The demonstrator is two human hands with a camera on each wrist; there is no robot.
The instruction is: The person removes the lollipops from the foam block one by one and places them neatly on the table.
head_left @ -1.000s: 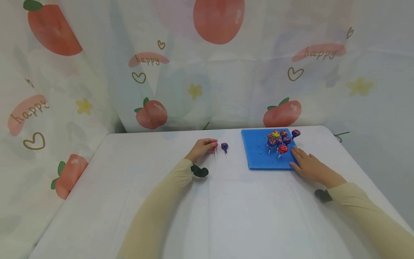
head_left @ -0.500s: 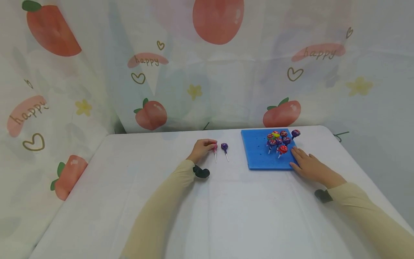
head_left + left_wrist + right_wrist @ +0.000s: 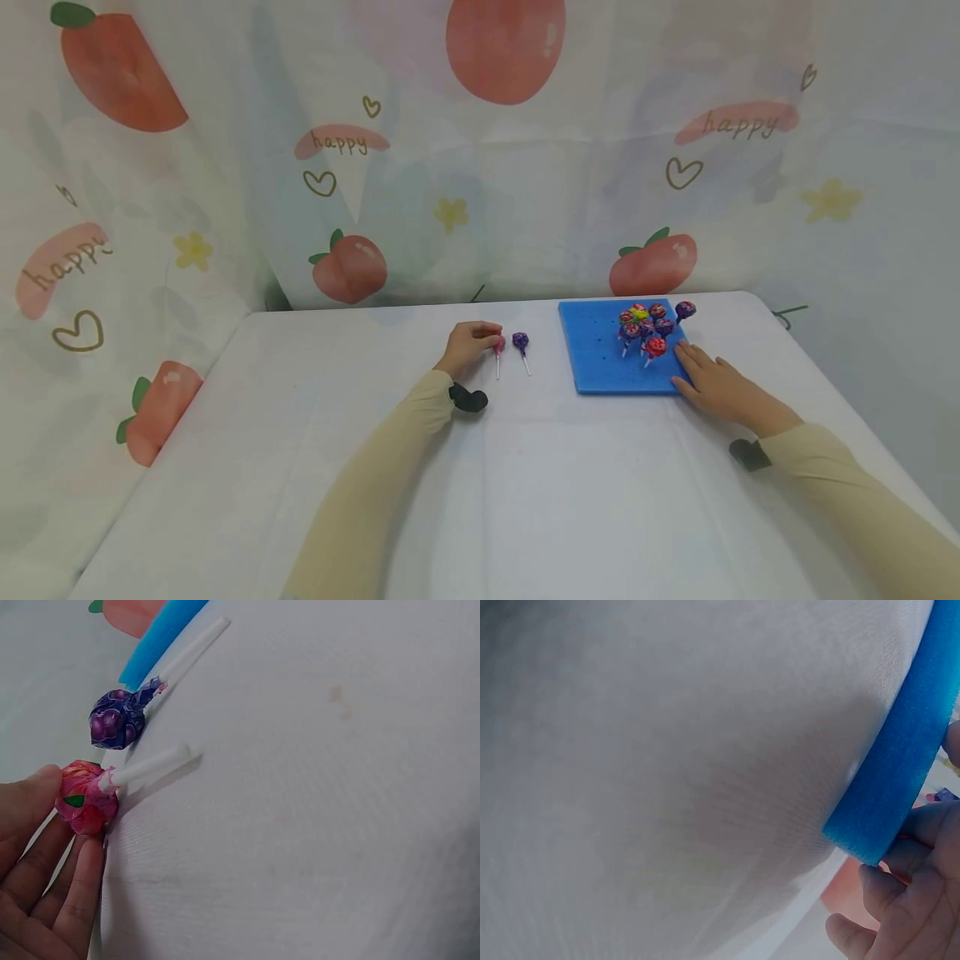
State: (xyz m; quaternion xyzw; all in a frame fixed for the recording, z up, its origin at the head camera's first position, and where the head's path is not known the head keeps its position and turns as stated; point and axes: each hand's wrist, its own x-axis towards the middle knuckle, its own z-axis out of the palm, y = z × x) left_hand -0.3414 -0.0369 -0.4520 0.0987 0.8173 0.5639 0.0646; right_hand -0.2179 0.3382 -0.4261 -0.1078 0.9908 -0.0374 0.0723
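My left hand [image 3: 468, 343] pinches the wrapped head of a pink lollipop [image 3: 86, 799] between thumb and fingers. Its white stick juts out over the cloth and casts a shadow. Just to the right of it, a purple lollipop [image 3: 521, 340] lies on the table, touched by neither hand. My right hand [image 3: 716, 383] rests with straight fingers on the right edge of a blue foam board [image 3: 600, 367]. Several wrapped lollipops [image 3: 645, 327] stand in that board, bunched toward its right side. In the right wrist view, the fingers [image 3: 885, 892] lie against the board's corner.
A white cloth covers the table [image 3: 480, 492]. Small holes dot the left part of the board. Behind the table hangs a curtain [image 3: 510, 200] printed with fruit. The table's far edge runs close behind the board.
The pink lollipop's stick has swung slightly toward me and to the left, in the left hand's pinch. The right hand and the board have stayed in place.
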